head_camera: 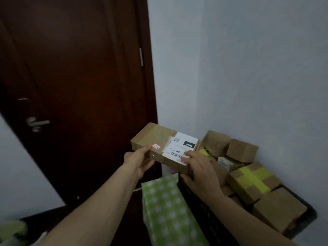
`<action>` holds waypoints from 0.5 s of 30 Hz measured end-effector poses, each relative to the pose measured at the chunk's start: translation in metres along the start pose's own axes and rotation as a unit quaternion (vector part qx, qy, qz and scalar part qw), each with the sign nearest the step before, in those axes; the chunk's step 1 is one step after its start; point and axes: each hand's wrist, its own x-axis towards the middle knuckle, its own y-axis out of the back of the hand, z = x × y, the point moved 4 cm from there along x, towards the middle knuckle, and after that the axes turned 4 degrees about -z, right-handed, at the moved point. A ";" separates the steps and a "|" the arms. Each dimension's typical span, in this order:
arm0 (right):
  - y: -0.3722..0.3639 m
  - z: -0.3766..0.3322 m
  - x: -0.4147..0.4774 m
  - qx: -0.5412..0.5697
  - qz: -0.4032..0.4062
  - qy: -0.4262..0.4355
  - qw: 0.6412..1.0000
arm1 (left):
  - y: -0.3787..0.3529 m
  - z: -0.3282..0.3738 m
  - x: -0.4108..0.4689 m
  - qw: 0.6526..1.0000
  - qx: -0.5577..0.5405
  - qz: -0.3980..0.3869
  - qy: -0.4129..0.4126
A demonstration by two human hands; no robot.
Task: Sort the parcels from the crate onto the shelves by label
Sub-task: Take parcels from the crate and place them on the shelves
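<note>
A dark brown door (71, 86) fills the left half of the view; a pale wall (248, 68) fills the right. A black crate (204, 219) stands against the wall at lower right, filled with brown cardboard parcels. One yellow-taped parcel (253, 181) lies at the crate's right edge. A plain parcel (278, 208) lies at the near-right corner. A green checked cloth (166, 210) hangs just beside the crate's left wall.

The held parcel (154, 137), a flat brown box, is in the air above the crate's far-left corner. It carries a white label (181, 148) and a small red-edged sticker (156, 146).

The left hand (138, 160) grips the box's near-left corner, thumb on top beside the sticker, fingers beneath. The right hand (198, 173) grips the near-right end, fingers curled over the label's edge.
</note>
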 end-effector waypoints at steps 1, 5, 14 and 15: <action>-0.003 -0.017 0.001 0.015 -0.029 0.022 0.999 | 0.019 0.009 -0.011 1.000 0.020 0.008 -0.018; -0.010 -0.083 0.024 0.093 -0.085 -0.011 0.992 | 0.097 0.058 -0.066 0.987 0.124 0.031 -0.098; -0.041 -0.216 0.082 0.468 -0.273 -0.271 0.796 | 0.230 0.130 -0.166 0.958 0.255 0.021 -0.127; -0.043 -0.232 0.082 0.509 -0.287 -0.277 0.762 | 0.242 0.133 -0.176 0.957 0.259 0.024 -0.129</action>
